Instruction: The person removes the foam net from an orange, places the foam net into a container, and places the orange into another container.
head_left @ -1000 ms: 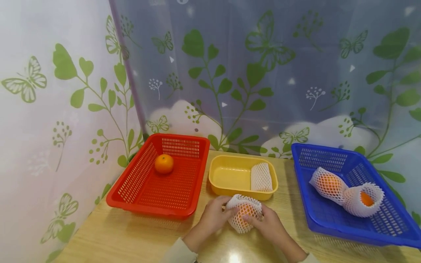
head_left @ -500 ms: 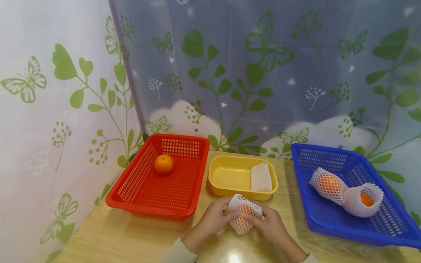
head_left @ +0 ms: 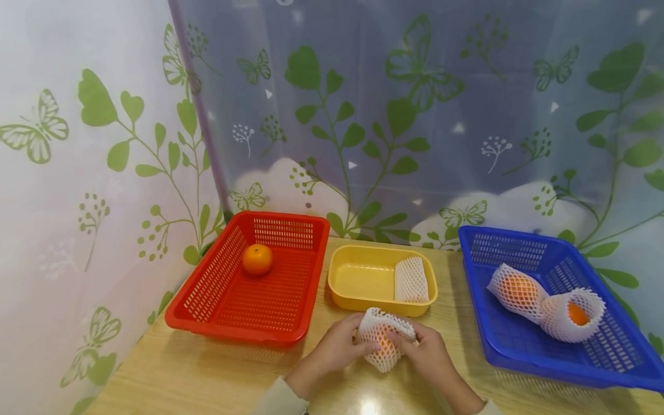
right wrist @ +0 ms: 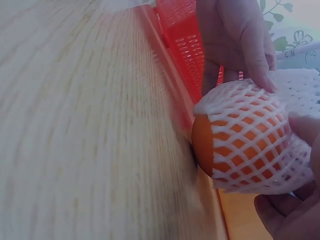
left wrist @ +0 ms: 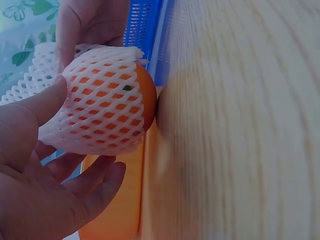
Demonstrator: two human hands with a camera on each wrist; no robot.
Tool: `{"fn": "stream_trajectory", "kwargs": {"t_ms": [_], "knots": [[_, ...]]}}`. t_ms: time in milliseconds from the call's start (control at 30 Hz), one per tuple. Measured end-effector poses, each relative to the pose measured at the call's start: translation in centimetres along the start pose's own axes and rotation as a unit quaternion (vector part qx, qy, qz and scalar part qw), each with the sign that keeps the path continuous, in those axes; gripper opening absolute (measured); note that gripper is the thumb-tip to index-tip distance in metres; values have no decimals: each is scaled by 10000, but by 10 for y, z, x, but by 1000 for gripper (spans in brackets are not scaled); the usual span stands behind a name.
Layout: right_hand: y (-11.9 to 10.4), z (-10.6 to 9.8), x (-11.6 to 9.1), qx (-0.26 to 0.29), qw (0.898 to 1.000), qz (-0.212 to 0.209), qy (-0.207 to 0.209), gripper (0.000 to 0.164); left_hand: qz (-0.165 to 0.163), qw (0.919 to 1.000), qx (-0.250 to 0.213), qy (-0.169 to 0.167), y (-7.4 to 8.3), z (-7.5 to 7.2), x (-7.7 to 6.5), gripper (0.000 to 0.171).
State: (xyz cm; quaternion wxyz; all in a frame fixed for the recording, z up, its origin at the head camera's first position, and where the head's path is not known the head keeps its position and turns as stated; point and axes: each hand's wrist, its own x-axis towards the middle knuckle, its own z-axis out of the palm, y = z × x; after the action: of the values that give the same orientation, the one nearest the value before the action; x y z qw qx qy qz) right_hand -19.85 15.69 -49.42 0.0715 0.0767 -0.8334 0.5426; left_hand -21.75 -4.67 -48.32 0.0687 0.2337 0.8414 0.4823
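Observation:
Between the two hands, low over the wooden table, is an orange [left wrist: 148, 97] inside a white foam fruit net [head_left: 383, 344]. The fruit's bare lower end pokes out of the net and sits right at the tabletop in both wrist views. My left hand [head_left: 338, 344] holds the net from the left, thumb on the near face and fingers beneath. From the right, my right hand [head_left: 426, 350] pinches the net, its thumb [head_left: 402, 343] across the front near the upper rim. The net's upper end stands loose above the fruit.
A red basket [head_left: 244, 331] with one bare orange [head_left: 257, 259] stands at left. Behind the hands, a yellow tray [head_left: 358, 301] contains a flat foam net [head_left: 411, 280]. The blue basket [head_left: 510, 351] at right contains two netted oranges [head_left: 519, 291]. A patterned curtain [head_left: 363, 144] hangs behind.
My right thumb has moved up along the net's front, and the left thumb has slid slightly lower. Less orange shows through the net from above. The baskets and tray stay put.

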Motion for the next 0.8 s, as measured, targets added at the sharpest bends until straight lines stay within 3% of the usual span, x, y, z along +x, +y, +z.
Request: {"fn": "stream_trajectory", "kwargs": {"t_ms": [200,367,600,800], "knots": [[-3,2,-1,76,9990,314,-295,39,53,9998,-162,-91,-2,1,-2,38],[-2,3,-2,178,9970,419,-623,38,-21,9998,-140,-111,-1,-1,-3,33],[4,2,-1,260,9948,113,-975,37,-212,9997,-19,118,-3,-2,-2,19],[4,-3,0,132,9934,-237,-1117,34,24,9999,128,-90,-6,-5,2,28]]}}
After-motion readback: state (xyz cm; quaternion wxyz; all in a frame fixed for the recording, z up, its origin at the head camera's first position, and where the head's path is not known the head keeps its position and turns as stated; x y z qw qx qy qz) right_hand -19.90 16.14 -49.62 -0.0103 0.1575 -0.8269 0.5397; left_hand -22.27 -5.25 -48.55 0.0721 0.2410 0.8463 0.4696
